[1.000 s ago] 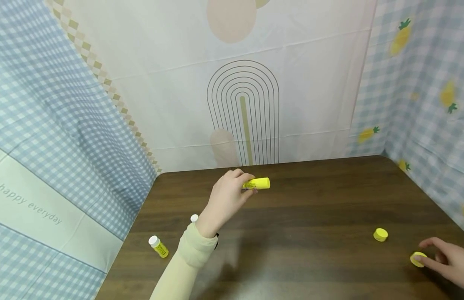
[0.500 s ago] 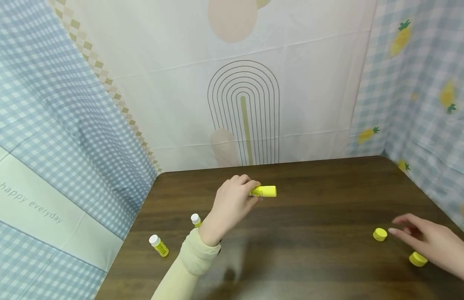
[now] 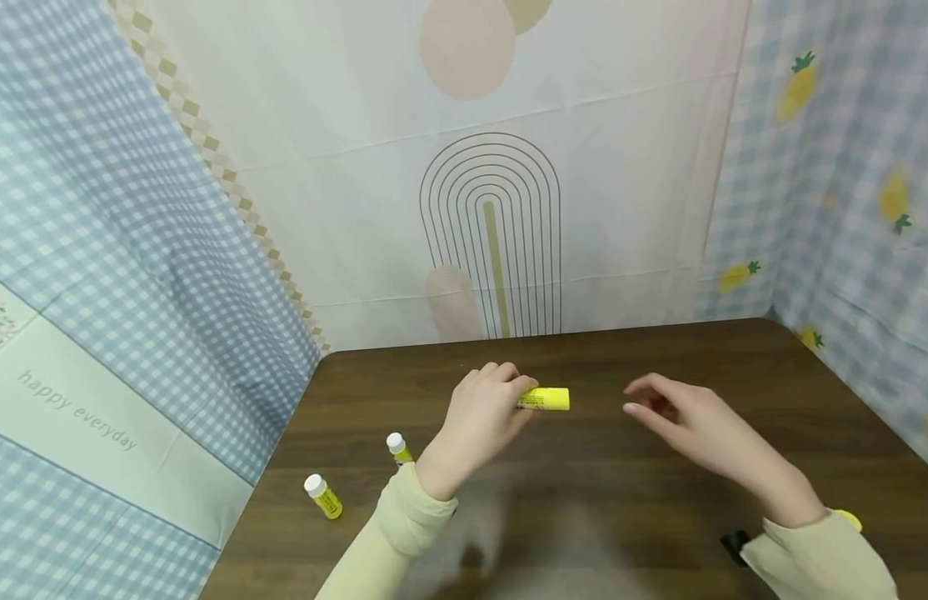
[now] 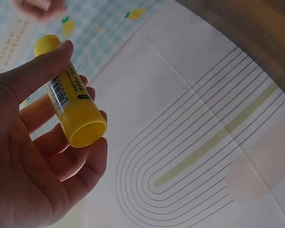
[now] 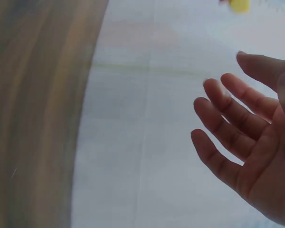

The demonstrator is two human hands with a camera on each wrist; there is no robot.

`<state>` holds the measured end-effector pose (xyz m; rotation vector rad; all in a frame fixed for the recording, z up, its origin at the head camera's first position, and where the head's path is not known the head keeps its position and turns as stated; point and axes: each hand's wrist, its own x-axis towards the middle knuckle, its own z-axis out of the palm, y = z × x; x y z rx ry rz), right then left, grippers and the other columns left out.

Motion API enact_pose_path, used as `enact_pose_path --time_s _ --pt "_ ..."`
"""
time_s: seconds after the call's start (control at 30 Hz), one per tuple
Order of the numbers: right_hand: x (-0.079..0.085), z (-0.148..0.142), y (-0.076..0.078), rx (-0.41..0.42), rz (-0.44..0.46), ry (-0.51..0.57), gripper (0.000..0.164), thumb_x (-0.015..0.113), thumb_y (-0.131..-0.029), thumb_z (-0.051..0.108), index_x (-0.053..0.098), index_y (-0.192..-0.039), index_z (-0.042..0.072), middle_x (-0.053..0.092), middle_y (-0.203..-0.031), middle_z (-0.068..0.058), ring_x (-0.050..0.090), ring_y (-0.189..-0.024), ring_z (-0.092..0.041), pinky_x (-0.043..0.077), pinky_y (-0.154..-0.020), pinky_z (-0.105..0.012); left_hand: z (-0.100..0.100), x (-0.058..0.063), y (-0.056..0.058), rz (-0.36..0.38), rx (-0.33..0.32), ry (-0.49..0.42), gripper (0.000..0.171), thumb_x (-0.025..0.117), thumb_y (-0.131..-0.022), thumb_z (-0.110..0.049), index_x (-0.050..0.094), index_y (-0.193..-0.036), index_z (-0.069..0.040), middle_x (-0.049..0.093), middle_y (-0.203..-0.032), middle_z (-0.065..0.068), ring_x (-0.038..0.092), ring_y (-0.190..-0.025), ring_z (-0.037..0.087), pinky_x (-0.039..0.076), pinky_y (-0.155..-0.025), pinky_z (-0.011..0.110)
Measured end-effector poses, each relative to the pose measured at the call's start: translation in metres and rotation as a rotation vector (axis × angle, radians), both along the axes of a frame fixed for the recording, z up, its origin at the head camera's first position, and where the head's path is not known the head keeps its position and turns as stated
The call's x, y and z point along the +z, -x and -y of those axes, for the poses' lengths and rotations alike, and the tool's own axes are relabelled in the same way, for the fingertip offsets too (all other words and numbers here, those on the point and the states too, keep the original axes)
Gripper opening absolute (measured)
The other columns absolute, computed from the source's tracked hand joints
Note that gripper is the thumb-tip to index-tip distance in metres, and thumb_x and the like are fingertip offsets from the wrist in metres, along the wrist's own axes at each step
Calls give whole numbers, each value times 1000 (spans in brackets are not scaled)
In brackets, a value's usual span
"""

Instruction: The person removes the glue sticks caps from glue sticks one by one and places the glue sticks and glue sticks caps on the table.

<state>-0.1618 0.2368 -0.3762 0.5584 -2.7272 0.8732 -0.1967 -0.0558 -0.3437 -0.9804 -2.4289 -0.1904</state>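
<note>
In the head view my left hand (image 3: 485, 417) holds a yellow glue stick (image 3: 550, 398) above the table, its yellow capped end pointing right. The left wrist view shows thumb and fingers round the glue stick (image 4: 71, 95), which has a printed label and barcode. My right hand (image 3: 692, 421) hovers to its right, apart from it. Nothing lies in the right hand (image 5: 256, 128) in the right wrist view; its fingers are loosely bent. Left of my left forearm, two glue sticks with white tops stand on the table: one (image 3: 324, 497) in full view, another (image 3: 400, 448) partly behind the sleeve.
A yellow cap (image 3: 849, 518) shows partly from behind my right sleeve on the dark wooden table (image 3: 621, 533). Printed cloths hang behind the table (image 3: 629, 208) and along both sides.
My right hand has left the yellow caps on the right and moved left towards the held glue stick. The left hand has shifted slightly right and down with the glue stick.
</note>
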Motion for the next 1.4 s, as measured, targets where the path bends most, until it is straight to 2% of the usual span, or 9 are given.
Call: enact_pose_path --time_s 0.13,0.3,0.53,0.77,1.2,1.4 --pt "14 29 6 65 -3 52 22 60 -102 41 65 -114 23 63 -89 15 59 -79 -3 50 -69 -29 -3 -1 -2 -15 -1 14 31 89 -78 -32 77 -104 -19 65 -88 -6 60 -81 16 42 -64 27" --pt "23 48 10 123 5 92 22 62 -100 41 65 -113 24 63 -87 15 60 -79 -3 50 -70 -28 -4 -2 -3 -22 -14 9 31 90 -77 -30 77 -102 -18 64 -87 -6 60 -81 16 43 -65 27" --pt "20 57 11 181 58 77 33 63 -96 50 66 -115 23 68 -94 16 63 -83 -1 52 -71 -28 -7 -1 -5 -33 -24 28 29 88 -79 -32 78 -103 -18 65 -88 -6 60 -83 15 43 -67 26" --pt "15 55 12 195 60 79 30 66 -95 46 68 -114 22 71 -98 13 67 -87 -4 53 -71 -29 -8 -1 -5 -18 -35 38 32 89 -78 -33 78 -105 -19 65 -90 -7 61 -85 14 44 -69 26" --pt "11 54 6 211 -36 41 19 74 -93 31 67 -108 21 69 -91 15 62 -78 -1 50 -64 -26 -7 1 -10 87 -63 80 34 87 -80 -35 78 -110 -21 66 -92 -9 59 -84 11 45 -70 23" --pt "8 55 3 230 -134 43 19 76 -91 23 67 -108 20 65 -92 15 56 -76 -1 48 -64 -26 -4 3 -10 108 -71 94 35 85 -82 -38 77 -112 -21 67 -95 -9 59 -85 11 44 -72 23"
